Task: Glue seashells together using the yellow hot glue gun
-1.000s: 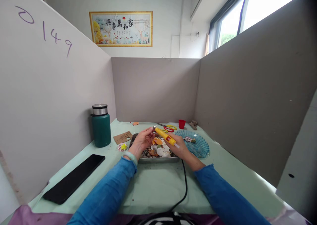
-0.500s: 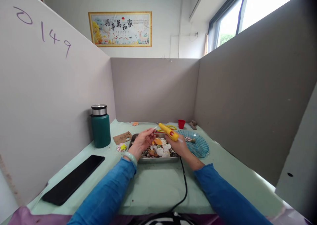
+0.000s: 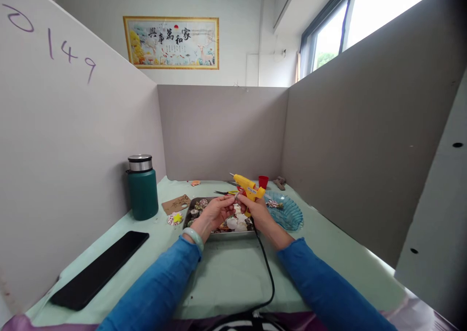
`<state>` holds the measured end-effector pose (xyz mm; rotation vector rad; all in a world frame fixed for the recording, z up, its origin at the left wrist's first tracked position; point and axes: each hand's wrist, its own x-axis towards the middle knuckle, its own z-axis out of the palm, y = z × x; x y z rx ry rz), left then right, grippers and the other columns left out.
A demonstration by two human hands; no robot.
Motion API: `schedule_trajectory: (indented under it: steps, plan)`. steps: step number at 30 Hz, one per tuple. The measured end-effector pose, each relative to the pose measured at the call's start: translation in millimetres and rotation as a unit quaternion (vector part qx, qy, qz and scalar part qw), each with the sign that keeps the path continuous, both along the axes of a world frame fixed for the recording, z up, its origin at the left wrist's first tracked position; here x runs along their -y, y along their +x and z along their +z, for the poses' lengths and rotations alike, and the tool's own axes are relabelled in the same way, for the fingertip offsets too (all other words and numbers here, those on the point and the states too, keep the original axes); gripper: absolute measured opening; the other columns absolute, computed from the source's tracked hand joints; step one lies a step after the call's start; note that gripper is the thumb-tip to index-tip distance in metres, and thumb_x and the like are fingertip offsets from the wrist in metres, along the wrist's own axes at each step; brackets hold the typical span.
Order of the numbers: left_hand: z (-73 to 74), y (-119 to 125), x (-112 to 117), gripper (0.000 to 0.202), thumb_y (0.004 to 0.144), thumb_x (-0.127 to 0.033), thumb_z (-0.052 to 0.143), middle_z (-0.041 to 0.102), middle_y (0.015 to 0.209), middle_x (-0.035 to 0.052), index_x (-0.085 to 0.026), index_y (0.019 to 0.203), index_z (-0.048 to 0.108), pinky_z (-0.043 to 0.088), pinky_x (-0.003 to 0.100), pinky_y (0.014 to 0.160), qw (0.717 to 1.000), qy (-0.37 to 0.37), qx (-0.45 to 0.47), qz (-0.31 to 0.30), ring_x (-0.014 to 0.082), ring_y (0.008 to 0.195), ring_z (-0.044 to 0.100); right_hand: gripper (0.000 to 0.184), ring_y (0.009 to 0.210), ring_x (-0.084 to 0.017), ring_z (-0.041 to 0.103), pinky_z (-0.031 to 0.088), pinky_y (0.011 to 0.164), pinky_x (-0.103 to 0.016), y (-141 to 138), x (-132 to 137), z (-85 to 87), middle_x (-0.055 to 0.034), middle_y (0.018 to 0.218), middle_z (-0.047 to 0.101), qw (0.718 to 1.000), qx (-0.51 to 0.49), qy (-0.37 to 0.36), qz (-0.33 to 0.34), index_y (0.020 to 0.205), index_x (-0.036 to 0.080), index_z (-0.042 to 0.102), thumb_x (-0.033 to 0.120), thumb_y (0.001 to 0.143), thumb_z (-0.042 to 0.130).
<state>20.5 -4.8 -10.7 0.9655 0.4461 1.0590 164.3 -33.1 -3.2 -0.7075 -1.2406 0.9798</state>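
My right hand (image 3: 258, 212) is closed around a yellow hot glue gun (image 3: 248, 186), whose nozzle points up and to the left. Its black cord (image 3: 269, 268) runs down to the near table edge. My left hand (image 3: 218, 211) pinches a small pale piece, too small to name, and its fingertips meet those of my right hand. Both hands are above a metal tray (image 3: 233, 235) of shells and small stones, partly hidden by them. White shells (image 3: 237, 222) show between the wrists.
A blue glass plate (image 3: 292, 214) lies right of the tray, a red cup (image 3: 263, 182) behind. To the left are a green bottle (image 3: 142, 195), a black phone (image 3: 100, 270), a brown card (image 3: 176, 204) and a round decorated piece (image 3: 175, 218). Partition walls enclose the table.
The glue gun has turned more upright and its nozzle has moved away from the small piece. My two hands have come together, fingertips meeting. The view has shifted slightly right.
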Motion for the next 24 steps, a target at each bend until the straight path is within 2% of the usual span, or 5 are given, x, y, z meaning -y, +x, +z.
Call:
schedule_trajectory:
  steps: [7,11,15,21,24]
  plan:
    - [2.6,0.1,2.7,0.011,0.072,-0.014,0.076,0.067,0.071,0.0078,-0.009,0.079,0.07,0.051,0.023,0.061,0.998,0.009,-0.06,0.007,0.0104,0.057,0.06,0.024,0.044,-0.01,0.043,0.037,0.045,-0.024,2.9,-3.6,-4.0,0.0047,0.049,0.049,1.0,0.017,-0.015,-0.001,0.07,0.019,0.057,0.039,0.068,0.07]
    - [8.6,-5.6,-1.8,0.017,0.072,-0.021,0.075,0.07,0.078,0.0103,-0.011,0.086,0.071,0.049,0.024,0.059,0.983,0.068,-0.169,0.02,0.0116,0.055,0.059,0.023,0.042,-0.009,0.042,0.035,0.044,-0.023,7.7,-5.5,-2.7,0.0055,0.048,0.049,1.0,-0.002,-0.019,-0.019,0.069,0.019,0.057,0.037,0.068,0.07]
    - [8.3,-8.5,-15.7,0.018,0.062,-0.002,0.072,0.067,0.063,0.0037,-0.02,0.065,0.07,0.046,0.022,0.062,0.913,0.241,-0.318,0.082,0.0154,0.061,0.059,0.023,0.043,-0.009,0.043,0.037,0.044,-0.023,15.1,-9.3,-2.4,0.005,0.048,0.048,0.999,-0.007,-0.01,-0.047,0.065,0.019,0.055,0.036,0.068,0.07]
    - [8.8,-1.5,-26.1,0.032,0.051,0.011,0.067,0.057,0.059,0.0032,-0.021,0.051,0.063,0.045,0.027,0.082,0.773,0.423,-0.471,0.029,0.0215,0.07,0.063,0.023,0.042,-0.009,0.041,0.033,0.041,-0.022,15.8,-15.9,-7.2,0.0047,0.051,0.05,0.998,-0.006,-0.004,-0.068,0.067,0.019,0.057,0.036,0.066,0.071]
    - [11.5,-3.1,-29.7,0.033,0.05,0.011,0.067,0.058,0.061,0.0033,-0.021,0.054,0.066,0.045,0.028,0.083,0.756,0.44,-0.484,0.004,0.0218,0.07,0.061,0.022,0.041,-0.009,0.04,0.032,0.041,-0.023,11.2,-15.4,-7.9,0.0056,0.045,0.046,0.998,0.006,-0.017,-0.068,0.063,0.02,0.055,0.035,0.067,0.069]
